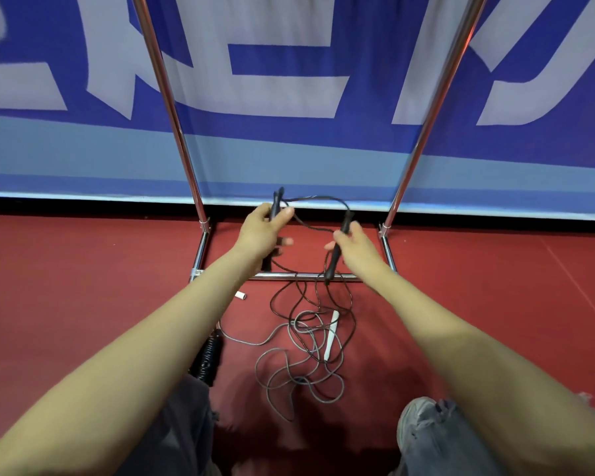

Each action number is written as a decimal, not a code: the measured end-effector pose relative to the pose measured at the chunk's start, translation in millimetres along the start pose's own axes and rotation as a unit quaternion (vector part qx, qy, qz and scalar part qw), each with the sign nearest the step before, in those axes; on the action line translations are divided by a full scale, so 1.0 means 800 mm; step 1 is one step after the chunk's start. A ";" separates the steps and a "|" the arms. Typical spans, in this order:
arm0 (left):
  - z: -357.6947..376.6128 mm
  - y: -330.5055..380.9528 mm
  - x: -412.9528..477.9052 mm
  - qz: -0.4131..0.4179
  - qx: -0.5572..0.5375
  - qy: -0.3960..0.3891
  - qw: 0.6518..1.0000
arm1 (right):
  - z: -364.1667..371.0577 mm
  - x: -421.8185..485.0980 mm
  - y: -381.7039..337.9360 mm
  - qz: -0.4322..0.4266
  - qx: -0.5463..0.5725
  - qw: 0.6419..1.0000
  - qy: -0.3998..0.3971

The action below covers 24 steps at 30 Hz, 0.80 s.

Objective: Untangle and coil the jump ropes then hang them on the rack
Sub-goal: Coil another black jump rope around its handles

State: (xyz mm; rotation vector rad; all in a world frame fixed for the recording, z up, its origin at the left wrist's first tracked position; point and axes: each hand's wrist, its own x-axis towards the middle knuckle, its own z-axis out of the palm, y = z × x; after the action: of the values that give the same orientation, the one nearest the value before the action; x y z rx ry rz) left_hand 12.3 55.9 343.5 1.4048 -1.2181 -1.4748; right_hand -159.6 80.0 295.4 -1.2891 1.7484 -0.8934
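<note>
1. Here the left hand (pixel 261 231) grips 1 slim black plastic handle (pixel 276 204); the right hand (pixel 352 247) grips the other (pixel 337 250).
2. The thin black jump rope (pixel 318 297) trails into the grey rope tangle (pixel 303 359) on the red floor (pixel 83 286).
3. Lift slowly, freeing crossings before coiling toward the chrome rack (pixel 165 80).

Bare forearms (pixel 145 345), grey trousers (pixel 440 441), no sleeves in view.

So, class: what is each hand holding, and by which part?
Each hand grips a black handle of the black jump rope: left hand around one handle, right hand around the other handle. The cord loops between them.
</note>
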 end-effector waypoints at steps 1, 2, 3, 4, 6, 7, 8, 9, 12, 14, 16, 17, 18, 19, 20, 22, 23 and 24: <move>-0.001 -0.007 0.002 -0.002 0.023 -0.001 1.000 | -0.005 0.000 -0.005 -0.007 0.044 0.999 0.020; 0.000 -0.011 0.003 -0.011 0.016 -0.013 1.000 | -0.009 -0.001 -0.011 -0.011 0.089 0.996 0.027; 0.003 -0.010 0.002 -0.024 -0.015 -0.027 0.999 | -0.013 -0.003 -0.018 -0.016 0.131 0.991 0.026; 0.006 -0.007 0.001 -0.040 -0.061 -0.042 0.996 | -0.013 -0.004 -0.024 -0.018 0.156 0.987 0.021; 0.012 0.003 -0.003 -0.061 -0.149 -0.069 0.985 | -0.012 -0.008 -0.036 -0.011 0.180 0.984 0.002; 0.015 0.005 -0.005 -0.064 -0.162 -0.081 0.981 | -0.009 -0.009 -0.040 -0.003 0.192 0.981 -0.010; 0.016 0.005 -0.005 -0.063 -0.154 -0.091 0.982 | -0.006 -0.009 -0.043 0.003 0.200 0.980 -0.021; 0.016 0.004 -0.006 -0.060 -0.138 -0.098 0.984 | -0.004 -0.012 -0.046 0.005 0.209 0.977 -0.032; 0.015 -0.003 -0.002 -0.053 -0.110 -0.093 0.988 | 0.002 -0.021 -0.051 -0.014 0.236 0.969 -0.069; 0.016 -0.006 -0.001 -0.051 -0.136 -0.089 0.985 | 0.003 -0.026 -0.052 -0.012 0.275 0.956 -0.097; 0.018 -0.010 -0.002 -0.042 -0.173 -0.082 0.981 | 0.002 -0.030 -0.052 -0.005 0.298 0.947 -0.121; 0.019 -0.012 -0.003 -0.038 -0.186 -0.073 0.979 | 0.001 -0.030 -0.052 -0.008 0.296 0.947 -0.125; 0.019 -0.014 -0.003 -0.037 -0.199 -0.062 0.977 | -0.001 -0.031 -0.053 -0.015 0.291 0.948 -0.128; 0.020 -0.016 -0.004 -0.041 -0.215 -0.056 0.974 | -0.002 -0.032 -0.053 -0.020 0.286 0.949 -0.132; 0.019 -0.017 -0.003 -0.048 -0.230 -0.055 0.970 | -0.002 -0.033 -0.053 -0.021 0.283 0.949 -0.136; 0.017 -0.017 -0.002 -0.072 -0.248 -0.059 0.964 | 0.002 -0.036 -0.053 -0.020 0.282 0.949 -0.139; 0.016 -0.017 -0.002 -0.084 -0.247 -0.062 0.963 | 0.004 -0.038 -0.054 -0.019 0.286 0.948 -0.140; 0.016 -0.016 -0.003 -0.091 -0.244 -0.067 0.963 | 0.006 -0.040 -0.054 -0.019 0.296 0.944 -0.141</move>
State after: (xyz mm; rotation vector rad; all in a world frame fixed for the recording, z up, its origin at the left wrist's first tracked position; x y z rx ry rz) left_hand 1.2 62.9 331.4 1.1121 -0.7386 -1.8672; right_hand -131.1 100.2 336.7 -0.9859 1.1119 -1.0878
